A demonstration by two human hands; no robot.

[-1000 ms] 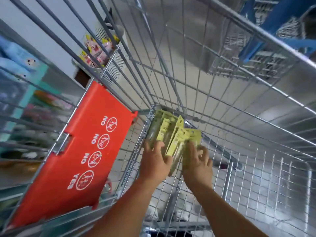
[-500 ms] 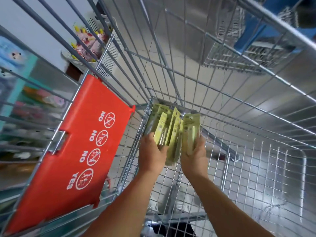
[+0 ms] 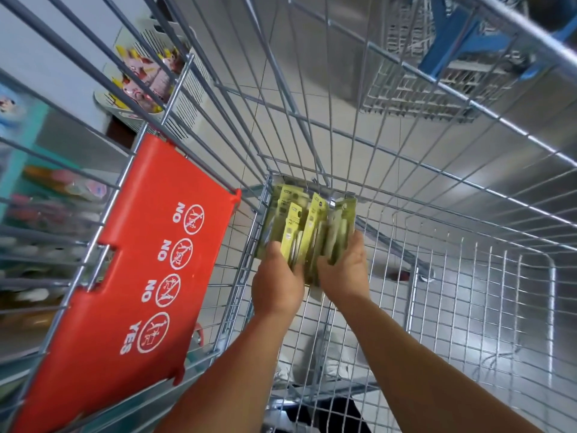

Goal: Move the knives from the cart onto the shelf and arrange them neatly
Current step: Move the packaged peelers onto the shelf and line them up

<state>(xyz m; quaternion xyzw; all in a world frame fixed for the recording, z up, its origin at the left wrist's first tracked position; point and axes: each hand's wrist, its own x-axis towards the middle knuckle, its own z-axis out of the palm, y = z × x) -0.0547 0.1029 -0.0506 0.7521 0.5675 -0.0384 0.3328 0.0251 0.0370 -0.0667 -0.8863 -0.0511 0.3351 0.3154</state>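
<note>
I'm gripping the fanned bundle of yellow-green carded knife packs (image 3: 307, 232) with both hands: my left hand (image 3: 276, 284) curling round its near-left edge, my right hand (image 3: 343, 270) closing on its right. Since a second ago the packs are drawing together and squaring up, nearly ready for lifting from the wire cart's (image 3: 437, 245) far-left corner. Glossy flat cards, slippery together.

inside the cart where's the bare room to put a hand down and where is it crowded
Bare wire floor lies open to the right of the right hand, out to the cart's right wall. The crowded spot is the far left corner, where both hands, left hand included, hold the green knife packs beside the red seat flap.
</note>
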